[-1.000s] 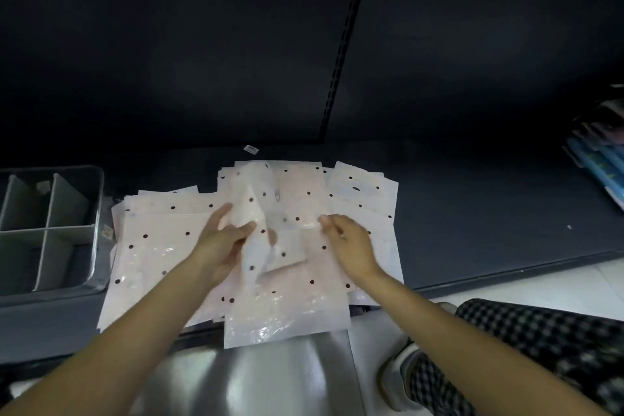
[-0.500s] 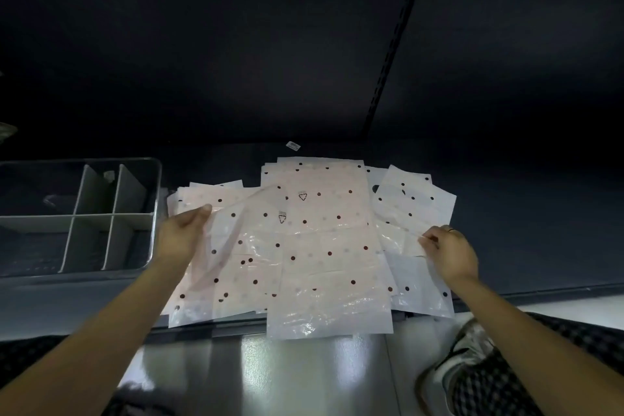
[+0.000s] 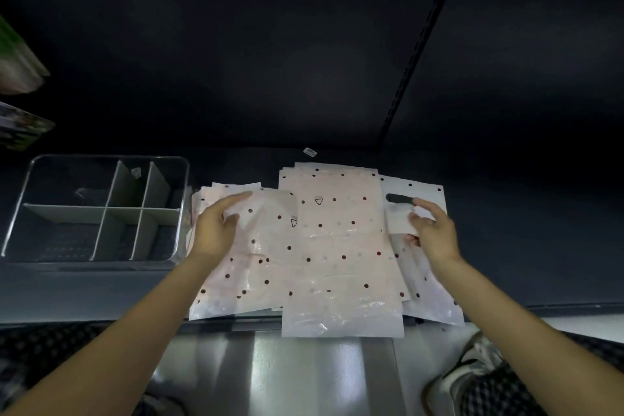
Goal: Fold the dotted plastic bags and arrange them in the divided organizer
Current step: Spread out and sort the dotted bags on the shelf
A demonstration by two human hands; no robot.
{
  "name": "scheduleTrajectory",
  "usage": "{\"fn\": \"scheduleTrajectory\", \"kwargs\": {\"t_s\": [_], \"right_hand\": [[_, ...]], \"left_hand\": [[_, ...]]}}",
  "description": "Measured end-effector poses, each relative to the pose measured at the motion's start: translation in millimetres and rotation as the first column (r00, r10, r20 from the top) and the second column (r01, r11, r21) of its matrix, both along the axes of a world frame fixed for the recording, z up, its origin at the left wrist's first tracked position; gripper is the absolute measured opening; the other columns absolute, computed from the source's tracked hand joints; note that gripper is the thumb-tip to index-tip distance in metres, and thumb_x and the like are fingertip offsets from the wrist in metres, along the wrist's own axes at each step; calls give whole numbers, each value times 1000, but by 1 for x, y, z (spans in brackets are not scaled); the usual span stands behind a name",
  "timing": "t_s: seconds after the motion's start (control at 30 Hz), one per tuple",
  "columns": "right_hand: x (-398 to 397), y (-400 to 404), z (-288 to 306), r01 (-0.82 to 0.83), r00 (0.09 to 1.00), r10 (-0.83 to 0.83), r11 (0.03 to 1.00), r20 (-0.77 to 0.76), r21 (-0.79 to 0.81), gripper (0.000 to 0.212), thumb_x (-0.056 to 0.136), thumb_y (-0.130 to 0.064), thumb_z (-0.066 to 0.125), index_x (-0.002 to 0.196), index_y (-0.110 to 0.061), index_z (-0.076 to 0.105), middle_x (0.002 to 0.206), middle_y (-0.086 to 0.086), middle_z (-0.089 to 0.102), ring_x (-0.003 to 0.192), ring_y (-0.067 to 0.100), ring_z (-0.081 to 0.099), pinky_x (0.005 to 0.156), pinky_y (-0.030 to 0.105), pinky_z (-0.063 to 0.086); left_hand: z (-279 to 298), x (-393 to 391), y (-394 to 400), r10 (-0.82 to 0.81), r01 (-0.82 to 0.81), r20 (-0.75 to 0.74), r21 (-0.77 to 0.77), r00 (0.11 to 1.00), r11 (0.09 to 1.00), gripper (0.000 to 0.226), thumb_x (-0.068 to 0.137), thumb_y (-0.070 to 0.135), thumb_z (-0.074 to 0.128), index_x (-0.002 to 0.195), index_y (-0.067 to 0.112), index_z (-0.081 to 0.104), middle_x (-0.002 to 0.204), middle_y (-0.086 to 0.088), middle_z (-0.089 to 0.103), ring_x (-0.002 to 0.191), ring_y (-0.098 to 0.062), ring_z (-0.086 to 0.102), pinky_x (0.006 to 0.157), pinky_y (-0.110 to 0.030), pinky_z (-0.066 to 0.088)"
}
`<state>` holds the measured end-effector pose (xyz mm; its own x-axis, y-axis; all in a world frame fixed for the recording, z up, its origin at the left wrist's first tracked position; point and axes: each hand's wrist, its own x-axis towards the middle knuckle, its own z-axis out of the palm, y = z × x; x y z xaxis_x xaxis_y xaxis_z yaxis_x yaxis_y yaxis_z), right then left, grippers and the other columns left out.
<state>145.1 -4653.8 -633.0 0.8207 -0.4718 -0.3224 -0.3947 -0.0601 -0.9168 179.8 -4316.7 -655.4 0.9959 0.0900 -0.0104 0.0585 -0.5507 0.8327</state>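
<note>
Several pale pink plastic bags with dark dots lie spread in overlapping piles on the dark shelf; the largest bag [image 3: 341,257] lies in the middle and overhangs the front edge. My left hand [image 3: 216,230] holds up the top corner of a bag [image 3: 266,213] on the left pile, its fingers stretched out along the sheet. My right hand [image 3: 434,230] pinches a folded-over part of a white dotted bag [image 3: 401,219] on the right pile, just below its handle cut-out. The clear divided organizer [image 3: 101,209] stands at the left with nothing visible in its compartments.
A small white label [image 3: 309,152] lies on the shelf behind the bags. Packaged goods [image 3: 17,78] hang at the far left. A shiny metal front [image 3: 287,375] runs below the shelf edge. My knee and a shoe [image 3: 479,365] are at the bottom right.
A second ago both hands worked one bag at the middle. They have moved apart: the left to the left pile's top corner, the right to the right pile. The view shifted, showing more of the organizer.
</note>
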Motion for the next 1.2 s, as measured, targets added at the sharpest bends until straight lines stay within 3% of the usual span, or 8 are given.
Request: {"fn": "scheduleTrajectory", "kwargs": {"t_s": [0.17,0.3,0.4,0.5,0.7,0.87,1.03,1.2], "right_hand": [[3,84,16,-132,991,132,940,24,315,21,94,-1,50,109,-5,64,69,9,47,52,13,56,53,19,54],[8,157,18,-138,988,151,840,19,525,24,94,-1,51,117,-3,58,74,9,51,60,18,62,56,18,53],[16,203,16,-143,985,170,767,18,626,28,96,-4,48,124,-4,52,81,8,57,72,19,63,66,20,54],[18,221,7,-278,948,310,720,64,636,31,100,-14,43,130,-19,44,103,15,66,86,19,68,80,23,54],[-3,158,-29,-482,876,482,876,33,-2,36,96,-15,51,129,-28,49,107,1,63,102,15,58,94,26,45],[-21,22,-53,-404,913,350,708,-209,-579,47,94,-10,51,139,-18,43,142,1,42,133,17,34,108,24,28],[-36,-66,-58,-412,865,32,616,-500,-672,74,87,-43,60,147,-19,24,154,6,19,138,29,19,110,44,28],[-31,-71,-61,-144,844,-159,853,-512,-502,84,78,-34,75,138,1,29,137,23,36,121,39,44,94,43,43]], "left_hand": [[-6,-3,21,-30,52,-66,354,997,934,60,88,-18,38,134,18,50,153,-18,23,140,-34,20,106,-35,33],[-11,-18,23,28,-46,53,389,998,920,52,93,0,50,140,21,42,159,-6,-5,146,-27,3,98,-36,41],[-7,-25,7,101,-130,177,156,979,979,38,96,34,48,127,15,57,147,-5,39,139,-23,31,103,-30,37],[-8,-23,-2,158,-197,-171,-238,972,951,60,88,55,47,138,21,43,134,-1,52,127,-20,46,95,-24,39],[-14,-15,7,173,-168,-37,109,984,980,90,83,-10,60,150,30,14,152,-10,30,80,-16,53,59,-27,42],[-14,-19,9,55,-137,178,488,982,862,79,74,-24,52,142,15,40,155,-18,19,137,-40,27,93,-47,44],[-28,-35,-10,-407,369,-72,584,911,723,48,96,31,47,143,23,40,155,-2,4,145,-30,11,118,-46,15],[-53,-56,-14,-447,607,-412,574,794,550,110,54,85,-25,149,39,6,156,7,-15,146,-20,-11,118,-44,2]]}}
